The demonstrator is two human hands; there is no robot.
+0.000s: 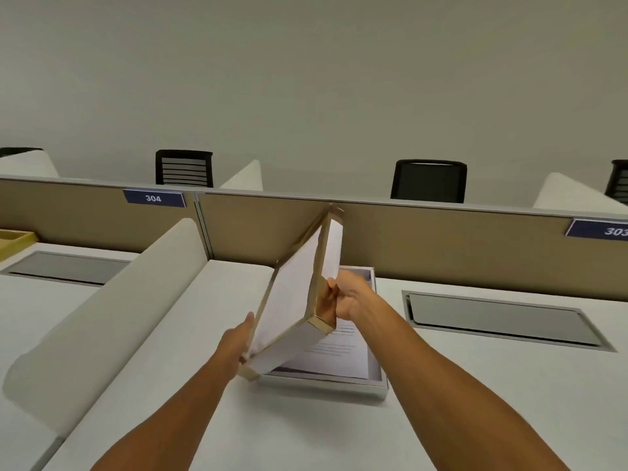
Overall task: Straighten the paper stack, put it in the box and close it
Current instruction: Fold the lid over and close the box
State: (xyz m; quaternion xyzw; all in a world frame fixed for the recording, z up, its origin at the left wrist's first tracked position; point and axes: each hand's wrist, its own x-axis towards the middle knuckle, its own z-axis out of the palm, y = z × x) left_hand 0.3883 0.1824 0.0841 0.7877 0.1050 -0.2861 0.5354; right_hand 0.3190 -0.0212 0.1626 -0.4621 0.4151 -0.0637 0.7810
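Observation:
A shallow white box [339,385] with a silvery rim lies on the desk, and the paper stack [339,355] with printed lines rests inside it. Above the box's left half, the white lid [292,300] with gold edges is held steeply tilted, its far corner up against the partition. My left hand [238,341] grips the lid's lower left edge. My right hand [346,297] grips its right gold edge, fingers wrapped around it. The lid hides the left part of the box and papers.
A tan partition [441,239] runs behind the box, with labels 304 [153,198] and 303 [608,229]. A white divider [112,311] stands to the left. A grey cable hatch [503,317] lies to the right. Black chairs [428,180] stand beyond.

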